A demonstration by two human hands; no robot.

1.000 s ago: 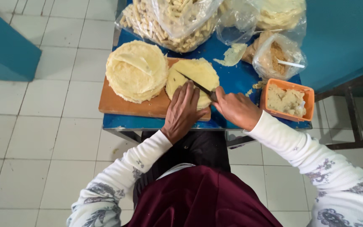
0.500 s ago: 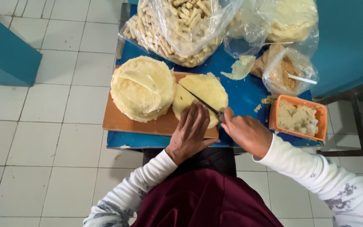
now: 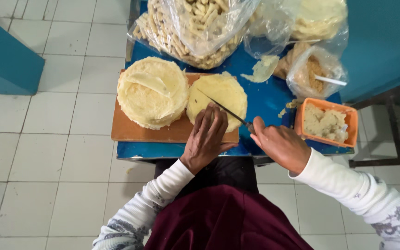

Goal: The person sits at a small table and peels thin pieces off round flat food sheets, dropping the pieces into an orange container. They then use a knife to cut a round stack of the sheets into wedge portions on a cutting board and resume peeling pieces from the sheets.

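On a wooden cutting board (image 3: 135, 132) lie two stacks of pale yellow round sheets. The big stack (image 3: 151, 91) is on the left, the smaller stack (image 3: 223, 92) on the right. My left hand (image 3: 207, 136) presses flat on the near edge of the smaller stack, fingers spread. My right hand (image 3: 278, 143) grips the handle of a knife (image 3: 225, 109), whose dark blade lies diagonally across the smaller stack, tip pointing away to the left.
The board rests on a small blue table (image 3: 269, 99). An orange tub (image 3: 326, 121) of pale filling sits at the right. Clear bags of rolled sticks (image 3: 195, 28) and of round sheets (image 3: 318, 18) crowd the far side, with a bag of crumbs (image 3: 313, 74). White tiled floor surrounds the table.
The view has shifted a little. My hands stay on the smaller stack, and the knife blade remains across it with only a slight move.
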